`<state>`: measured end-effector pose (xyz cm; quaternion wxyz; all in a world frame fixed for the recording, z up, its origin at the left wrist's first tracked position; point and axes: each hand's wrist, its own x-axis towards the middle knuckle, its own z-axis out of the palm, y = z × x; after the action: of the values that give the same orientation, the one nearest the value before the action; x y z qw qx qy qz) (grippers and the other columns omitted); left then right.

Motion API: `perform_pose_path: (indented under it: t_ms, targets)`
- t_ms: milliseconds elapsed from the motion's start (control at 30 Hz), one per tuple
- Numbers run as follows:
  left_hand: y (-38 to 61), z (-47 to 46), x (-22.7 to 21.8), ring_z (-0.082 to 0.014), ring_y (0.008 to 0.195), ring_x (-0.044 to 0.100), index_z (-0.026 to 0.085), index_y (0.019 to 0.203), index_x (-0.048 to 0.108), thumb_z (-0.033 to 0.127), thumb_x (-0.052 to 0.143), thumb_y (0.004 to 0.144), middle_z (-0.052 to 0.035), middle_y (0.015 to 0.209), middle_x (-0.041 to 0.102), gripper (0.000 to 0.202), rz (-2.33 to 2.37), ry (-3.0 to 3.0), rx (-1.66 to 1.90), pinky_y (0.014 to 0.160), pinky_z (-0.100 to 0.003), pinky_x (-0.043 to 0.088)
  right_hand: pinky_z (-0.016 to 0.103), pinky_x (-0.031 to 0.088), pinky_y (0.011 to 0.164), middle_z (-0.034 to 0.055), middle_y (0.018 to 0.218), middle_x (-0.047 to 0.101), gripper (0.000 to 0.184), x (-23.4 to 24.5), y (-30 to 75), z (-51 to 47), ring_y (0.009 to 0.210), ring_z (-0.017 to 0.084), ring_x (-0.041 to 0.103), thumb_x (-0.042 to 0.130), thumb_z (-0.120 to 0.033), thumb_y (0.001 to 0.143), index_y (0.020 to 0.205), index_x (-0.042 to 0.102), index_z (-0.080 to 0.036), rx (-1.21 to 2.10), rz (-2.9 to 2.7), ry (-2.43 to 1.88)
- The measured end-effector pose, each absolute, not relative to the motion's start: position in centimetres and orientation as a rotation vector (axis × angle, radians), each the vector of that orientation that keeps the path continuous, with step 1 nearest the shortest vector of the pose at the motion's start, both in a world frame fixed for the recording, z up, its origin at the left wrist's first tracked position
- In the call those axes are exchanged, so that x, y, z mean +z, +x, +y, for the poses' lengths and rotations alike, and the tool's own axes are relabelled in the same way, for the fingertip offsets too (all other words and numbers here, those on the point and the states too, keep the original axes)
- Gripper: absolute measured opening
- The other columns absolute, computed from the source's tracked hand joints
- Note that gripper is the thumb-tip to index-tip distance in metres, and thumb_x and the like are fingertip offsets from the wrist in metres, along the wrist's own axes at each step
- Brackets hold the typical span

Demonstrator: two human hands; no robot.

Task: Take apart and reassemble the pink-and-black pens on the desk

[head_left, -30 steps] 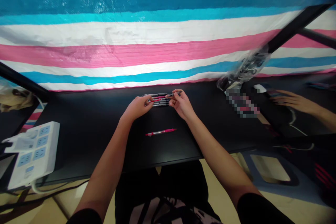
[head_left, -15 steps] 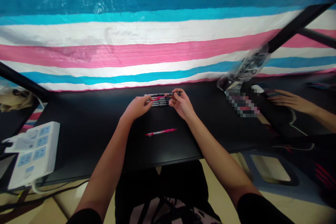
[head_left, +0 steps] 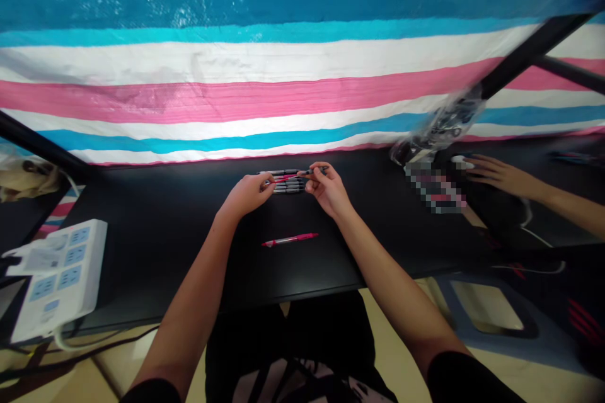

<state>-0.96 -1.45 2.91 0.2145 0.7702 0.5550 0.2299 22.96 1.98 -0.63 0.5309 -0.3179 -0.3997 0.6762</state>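
Observation:
My left hand [head_left: 246,194] and my right hand [head_left: 327,187] are both closed in a pinch over a row of black pens [head_left: 287,186] at the far side of the black table [head_left: 142,227]. Between them they hold a pink pen [head_left: 285,177], the left on one end. My right hand also pinches a dark pen part [head_left: 316,170] that points right. Another pink pen [head_left: 290,238] lies alone on the table, nearer to me, between my forearms.
A white power strip [head_left: 57,274] sits at the left table edge. A striped blue, white and pink sheet [head_left: 265,63] hangs behind. At the right, another person's hand [head_left: 491,173] rests by a clear plastic bag [head_left: 444,123] and a black diagonal bar [head_left: 524,60].
My hands stay at the pen row with little movement. The other person's hand at the right has shifted left toward a white object.

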Motion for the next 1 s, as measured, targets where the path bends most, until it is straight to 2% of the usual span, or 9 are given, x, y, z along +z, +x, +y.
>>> perform_pose_path:
  t_ms: [400,533,767,1000]
  targets:
    - [-0.91,-1.35,2.77,-0.015,0.057,0.053,0.021,0.093,0.068,0.033,0.053,0.097,-0.0009,0.067,0.065,0.019,1.543,2.176,0.616,0.059,-0.028,0.032,0.023,0.051,0.057,0.0018,0.091,0.078,0.029,0.02,22.37,1.11,0.059,0.01,0.064,0.082,-0.043,0.083,0.094,0.063,-0.023,1.597,-1.129,-0.726]
    - [-0.84,-1.4,2.78,-0.0152,0.057,0.054,0.021,0.096,0.07,0.033,0.054,0.098,-0.0005,0.066,0.064,0.02,1.522,2.177,0.634,0.059,-0.028,0.033,0.024,0.054,0.058,0.0009,0.086,0.077,0.033,-0.14,22.53,1.26,0.059,0.011,0.068,0.083,-0.045,0.082,0.097,0.063,-0.023,1.625,-1.082,-0.738]
    - [-0.61,-1.48,2.9,-0.0148,0.057,0.054,0.021,0.102,0.07,0.033,0.054,0.098,0.0008,0.065,0.063,0.02,1.493,2.171,0.668,0.06,-0.027,0.035,0.022,0.058,0.057,0.003,0.094,0.081,0.036,-0.35,22.88,1.63,0.068,0.014,0.076,0.083,-0.048,0.082,0.101,0.064,-0.024,1.708,-0.998,-0.719]
    - [-0.24,-1.5,2.58,-0.0154,0.057,0.053,0.022,0.103,0.07,0.034,0.055,0.098,0.0007,0.064,0.061,0.021,1.504,2.183,0.646,0.058,-0.027,0.033,0.022,0.058,0.055,0.0053,0.092,0.081,0.04,-0.8,22.38,1.46,0.07,0.018,0.079,0.085,-0.049,0.079,0.101,0.066,-0.021,1.732,-1.026,-0.74]
